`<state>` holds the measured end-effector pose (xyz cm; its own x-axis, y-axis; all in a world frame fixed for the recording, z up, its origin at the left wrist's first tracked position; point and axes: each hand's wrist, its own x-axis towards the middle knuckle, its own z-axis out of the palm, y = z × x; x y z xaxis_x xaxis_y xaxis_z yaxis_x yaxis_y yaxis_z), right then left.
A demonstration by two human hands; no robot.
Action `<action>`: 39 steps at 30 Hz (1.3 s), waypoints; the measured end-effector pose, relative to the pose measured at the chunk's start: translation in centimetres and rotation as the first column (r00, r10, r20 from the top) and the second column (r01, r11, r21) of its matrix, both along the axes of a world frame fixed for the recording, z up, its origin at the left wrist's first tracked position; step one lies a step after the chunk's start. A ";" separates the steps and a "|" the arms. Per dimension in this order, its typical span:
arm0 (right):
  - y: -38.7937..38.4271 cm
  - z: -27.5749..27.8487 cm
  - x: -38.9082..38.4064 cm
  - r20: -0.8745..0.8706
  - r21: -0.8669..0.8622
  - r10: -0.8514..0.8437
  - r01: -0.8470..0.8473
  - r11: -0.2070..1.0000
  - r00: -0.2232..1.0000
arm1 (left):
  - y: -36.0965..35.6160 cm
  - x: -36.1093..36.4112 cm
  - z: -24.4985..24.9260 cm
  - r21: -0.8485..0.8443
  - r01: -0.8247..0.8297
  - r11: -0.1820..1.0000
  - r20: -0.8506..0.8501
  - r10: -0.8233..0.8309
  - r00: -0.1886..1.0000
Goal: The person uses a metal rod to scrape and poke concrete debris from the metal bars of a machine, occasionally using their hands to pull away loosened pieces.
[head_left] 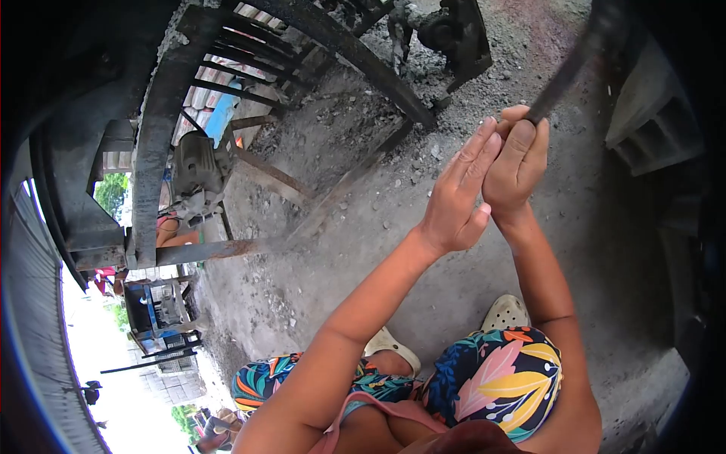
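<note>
My right hand (518, 163) is closed around the end of a dark rod (563, 83), thumb up along its near side. The rod runs to the top right and blurs there, so its far end and kind cannot be made out. My left hand (457, 189) lies against the side of the right one, its fingers stretched out and held together, the thumb apart. Both hands are in front of my bent knees, above a dusty concrete floor (363, 250).
A large dark metal machine frame (144, 159) with bars stands at the left. Grey grit (522, 45) covers the ground at the top. A hollow concrete block (658, 121) is at the right. Other people (178, 231) are partly visible at the left and lower left.
</note>
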<state>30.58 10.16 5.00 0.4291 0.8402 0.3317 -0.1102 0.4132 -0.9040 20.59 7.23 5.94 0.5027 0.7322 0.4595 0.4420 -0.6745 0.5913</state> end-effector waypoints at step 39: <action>0.9 -13.7 -1.3 0.308 -0.373 0.358 -0.234 0.898 0.882 | -4.1 1.6 -4.4 -0.303 -0.235 0.924 -0.276 0.152 0.949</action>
